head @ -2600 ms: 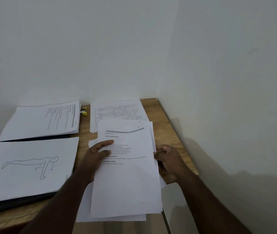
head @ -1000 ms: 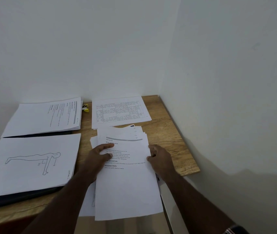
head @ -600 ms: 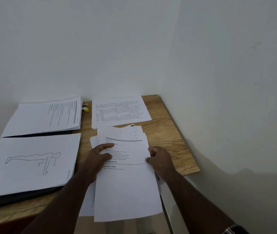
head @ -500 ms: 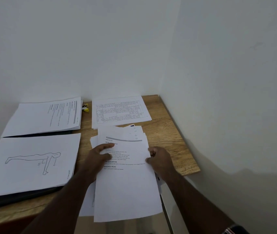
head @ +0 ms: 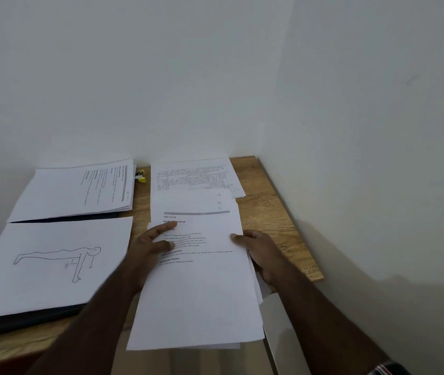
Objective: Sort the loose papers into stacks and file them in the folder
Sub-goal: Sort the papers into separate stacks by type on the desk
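I hold a bundle of papers (head: 199, 288) at the centre of the frame, its near end hanging past the front edge of the wooden desk (head: 272, 212). My left hand (head: 149, 246) grips its left edge, thumb lying across the printed text. My right hand (head: 260, 251) grips the right edge, thumb on top. Above the bundle, a sheet with a table (head: 196, 177) lies flat against the back wall. At left, an open dark folder (head: 26, 319) carries two stacks: a page with a drawn figure (head: 50, 262) below, a text page (head: 80, 189) above. A small yellow object (head: 141, 176) sits between the upper stacks.
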